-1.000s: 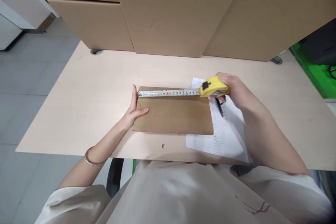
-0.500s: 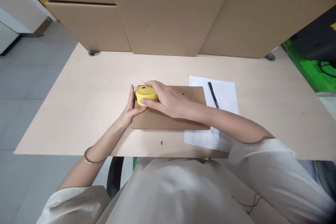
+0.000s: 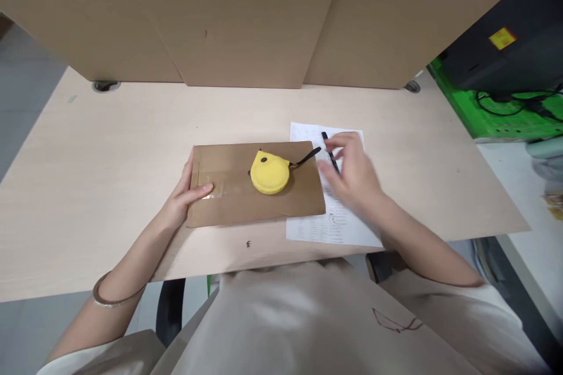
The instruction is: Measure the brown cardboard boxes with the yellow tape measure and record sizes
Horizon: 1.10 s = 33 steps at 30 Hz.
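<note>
A flat brown cardboard box [image 3: 229,211] lies on the table. My left hand [image 3: 180,196] grips its left end, thumb on the taped top and fingers along the side. On the box rests a yellow tape measure [image 3: 270,173], its black wrist strap pointing right; nothing holds it. My right hand [image 3: 352,173], slightly blurred, hovers over the printed sheet [image 3: 308,229] with thumb and fingers apart. Just by its fingertips lies a black pen [image 3: 335,165] on the paper, partly covered by the hand; I cannot tell whether they touch.
Large cardboard boxes [image 3: 246,29] form a wall along the back of the pale wooden table [image 3: 145,120]. To the right stand a black case [image 3: 470,70] and a green surface [image 3: 492,120] with black cables. A small dark mark [image 3: 248,244] shows near the table's front edge.
My right hand has let go of the tape measure and moved right to the pen. The tape measure now lies farther from the box's left end. The camera view has shifted right.
</note>
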Each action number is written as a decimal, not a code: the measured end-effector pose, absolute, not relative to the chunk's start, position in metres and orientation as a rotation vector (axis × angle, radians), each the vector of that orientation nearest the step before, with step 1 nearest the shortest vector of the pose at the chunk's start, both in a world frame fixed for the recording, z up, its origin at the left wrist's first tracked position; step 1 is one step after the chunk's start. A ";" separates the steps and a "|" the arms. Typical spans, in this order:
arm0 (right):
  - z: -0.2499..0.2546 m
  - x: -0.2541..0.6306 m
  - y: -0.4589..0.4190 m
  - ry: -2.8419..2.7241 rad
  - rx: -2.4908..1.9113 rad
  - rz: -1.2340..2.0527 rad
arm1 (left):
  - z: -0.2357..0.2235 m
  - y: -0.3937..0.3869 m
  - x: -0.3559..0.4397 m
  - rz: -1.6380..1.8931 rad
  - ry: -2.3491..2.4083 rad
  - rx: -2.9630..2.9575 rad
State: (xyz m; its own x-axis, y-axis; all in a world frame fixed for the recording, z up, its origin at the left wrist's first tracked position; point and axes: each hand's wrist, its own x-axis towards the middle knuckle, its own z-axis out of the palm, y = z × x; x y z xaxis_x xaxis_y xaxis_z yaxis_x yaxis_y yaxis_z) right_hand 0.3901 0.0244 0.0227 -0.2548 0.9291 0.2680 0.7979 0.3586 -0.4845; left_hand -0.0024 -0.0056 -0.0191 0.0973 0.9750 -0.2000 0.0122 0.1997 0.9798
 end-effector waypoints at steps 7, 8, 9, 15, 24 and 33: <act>-0.002 0.435 0.051 -2.275 -2.280 0.323 | -0.007 -0.010 0.008 1.011 1.318 0.946; -0.006 0.436 0.053 -2.323 -2.255 0.356 | -0.006 -0.010 0.009 1.012 1.322 0.922; -0.009 0.438 0.054 -2.339 -2.211 0.419 | -0.006 -0.011 0.009 1.008 1.329 0.905; -0.020 0.487 0.071 -1.587 -1.659 1.127 | -0.010 -0.010 0.008 1.030 1.354 0.927; -0.040 0.510 0.095 -1.324 -1.465 1.207 | 0.010 -0.016 0.020 1.021 1.333 0.843; -0.035 0.507 0.089 -1.408 -1.548 1.097 | -0.001 -0.013 0.011 1.027 1.380 0.853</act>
State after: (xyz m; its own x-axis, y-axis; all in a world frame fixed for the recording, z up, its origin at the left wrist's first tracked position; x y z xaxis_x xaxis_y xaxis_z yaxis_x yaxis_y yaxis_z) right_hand 0.5067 0.0894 -0.0352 0.0233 0.9945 -0.1020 0.3426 -0.1038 -0.9337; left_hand 0.0115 -0.0127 -0.0012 -0.0777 0.9312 -0.3562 -0.0738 0.3509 0.9335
